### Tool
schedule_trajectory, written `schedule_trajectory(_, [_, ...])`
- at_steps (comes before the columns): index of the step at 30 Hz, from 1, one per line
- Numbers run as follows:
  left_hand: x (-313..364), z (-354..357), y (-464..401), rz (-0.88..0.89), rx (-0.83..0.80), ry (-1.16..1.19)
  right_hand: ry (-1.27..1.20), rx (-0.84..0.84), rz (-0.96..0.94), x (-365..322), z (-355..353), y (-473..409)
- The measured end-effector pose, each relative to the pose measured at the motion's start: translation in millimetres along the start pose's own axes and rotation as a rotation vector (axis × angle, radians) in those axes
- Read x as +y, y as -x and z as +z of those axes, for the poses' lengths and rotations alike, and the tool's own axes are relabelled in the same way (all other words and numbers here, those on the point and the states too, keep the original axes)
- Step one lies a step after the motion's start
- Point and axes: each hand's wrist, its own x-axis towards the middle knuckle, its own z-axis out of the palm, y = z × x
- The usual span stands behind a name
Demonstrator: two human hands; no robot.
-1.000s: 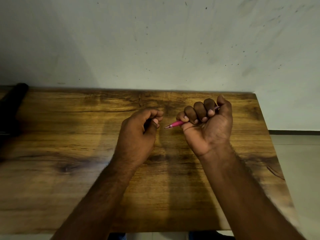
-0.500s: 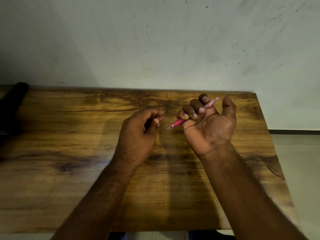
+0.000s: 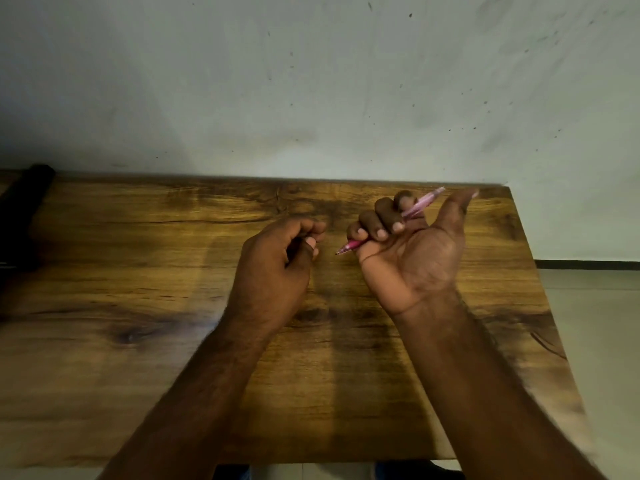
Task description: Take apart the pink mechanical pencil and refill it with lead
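Note:
The pink mechanical pencil (image 3: 420, 204) lies slantwise in my right hand (image 3: 412, 251), which is turned palm up above the wooden table (image 3: 138, 271). Its metal tip points left and down, and its pale back end sticks out past the forefinger. My fingers curl round the barrel while the thumb stands away from it. My left hand (image 3: 277, 261) hovers just left of the tip, fingers curled, thumb against the forefinger. Whether it pinches something small I cannot tell. No lead is visible.
A dark cylindrical object (image 3: 24, 209) lies at the table's far left edge. A stained pale wall (image 3: 311, 81) rises directly behind the table. The table's right edge drops to a tiled floor (image 3: 595, 341).
My right thumb has lifted off the pencil's back end and swung outward, and the forefinger has loosened, so more of the pale barrel shows. My left hand has hardly moved.

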Motion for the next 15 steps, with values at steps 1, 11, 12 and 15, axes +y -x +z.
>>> schedule_trajectory(1, [-0.5, 0.0, 0.0, -0.001, -0.001, 0.003, -0.015, 0.001, 0.001, -0.4, -0.3, 0.4])
schedule_trajectory(11, [-2.9, -0.3, -0.8, 0.020, 0.011, -0.020, -0.031, 0.016, 0.036, 0.5, 1.4, 3.6])
schedule_trajectory(12, [-2.9, -0.4, -0.9, 0.019, 0.013, -0.014, -0.044, 0.016, 0.032, 0.4, 1.9, 4.2])
schedule_trajectory(15, [-2.0, -0.8, -0.9, 0.014, 0.012, -0.010, -0.070, 0.019, 0.025, -0.5, 3.1, 5.7])
